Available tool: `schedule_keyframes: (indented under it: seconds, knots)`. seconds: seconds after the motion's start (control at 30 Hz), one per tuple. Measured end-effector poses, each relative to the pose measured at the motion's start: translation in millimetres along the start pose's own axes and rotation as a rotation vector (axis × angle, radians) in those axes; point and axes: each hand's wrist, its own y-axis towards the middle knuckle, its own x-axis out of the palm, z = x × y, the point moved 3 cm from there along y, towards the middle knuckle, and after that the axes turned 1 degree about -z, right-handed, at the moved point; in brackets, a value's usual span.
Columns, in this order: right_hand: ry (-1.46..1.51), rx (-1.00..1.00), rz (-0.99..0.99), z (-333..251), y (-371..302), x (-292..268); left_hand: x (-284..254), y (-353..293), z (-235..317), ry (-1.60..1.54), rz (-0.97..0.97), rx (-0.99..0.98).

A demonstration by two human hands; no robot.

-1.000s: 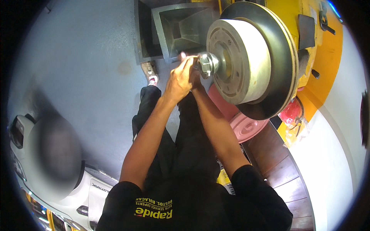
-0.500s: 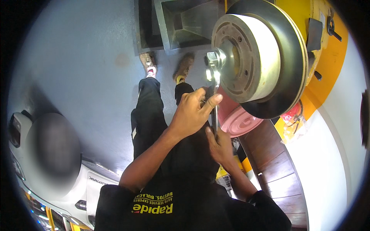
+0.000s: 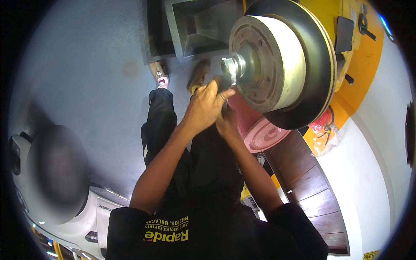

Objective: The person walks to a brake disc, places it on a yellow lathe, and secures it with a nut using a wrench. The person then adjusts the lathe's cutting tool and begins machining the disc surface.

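Observation:
A brake rotor with a black disc [image 3: 313,56] and a pale drum-like hub [image 3: 289,56] sits on a horizontal shaft. At the shaft's end is a large shiny hex nut [image 3: 227,65]. A steel wrench [image 3: 234,74] reaches up to the nut, its handle mostly covered by my hands. My left hand [image 3: 202,107] is closed round the handle just below the nut, thumb pointing toward the hub. Lower down, my right hand [image 3: 228,124] is closed on the same handle, its fingers partly hidden behind the left hand.
Below the rotor stands a pink lidded bin [image 3: 265,135]. A dark metal tray [image 3: 197,26] lies on the floor near my feet. Yellow machine housing [image 3: 323,13] stands behind the rotor. A plastic bag [image 3: 326,141] hangs beside the white wall. At lower left is a white vehicle [image 3: 82,216].
My right hand has moved up the wrench, close to the left. My left hand has shifted slightly up and left. The whole view has shifted a little.

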Motion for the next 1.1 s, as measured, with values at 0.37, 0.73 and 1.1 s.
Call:
schedule_keyframes:
  seconds: [0.37,0.73,1.1]
  knots:
    - [0.447,-0.094,-0.09,61,58,79,-3,-2,-49,0.192,0.031,0.069]
    - [-0.088,0.455,-0.328,-167,-90,-153,-15,-32,76,-0.427,-0.169,-0.309]
    - [-0.037,0.568,-0.444,-194,-95,-165,-24,-27,89,-0.581,-0.283,-0.422]
